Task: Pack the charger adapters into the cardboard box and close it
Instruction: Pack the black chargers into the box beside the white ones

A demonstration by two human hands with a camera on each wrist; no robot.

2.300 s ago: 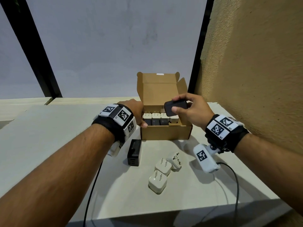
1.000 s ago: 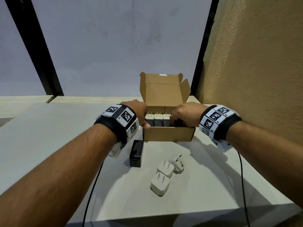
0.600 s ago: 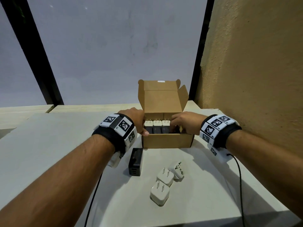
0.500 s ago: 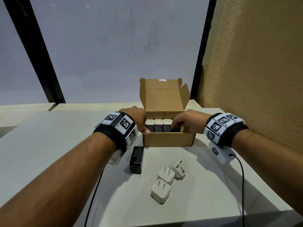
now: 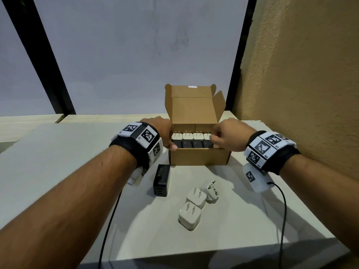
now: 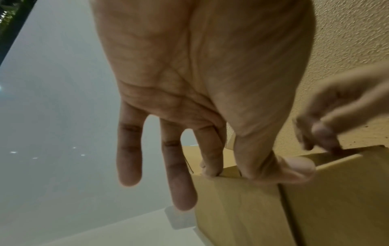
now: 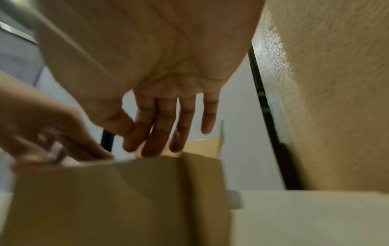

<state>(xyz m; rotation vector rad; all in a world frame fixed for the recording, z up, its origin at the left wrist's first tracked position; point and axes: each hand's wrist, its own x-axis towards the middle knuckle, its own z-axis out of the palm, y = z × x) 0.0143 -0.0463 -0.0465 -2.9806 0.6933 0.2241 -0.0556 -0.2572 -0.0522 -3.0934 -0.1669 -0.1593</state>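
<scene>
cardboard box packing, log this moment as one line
cardboard box: lid open, adapters inside | left hand: rests on left rim | right hand: fingertips at right end | table: black charger, three white adapters unpacked

Pale table [image 5: 58, 152] beside textured tan wall [image 5: 301, 74], grey panes [image 5: 136, 45] behind.
</scene>
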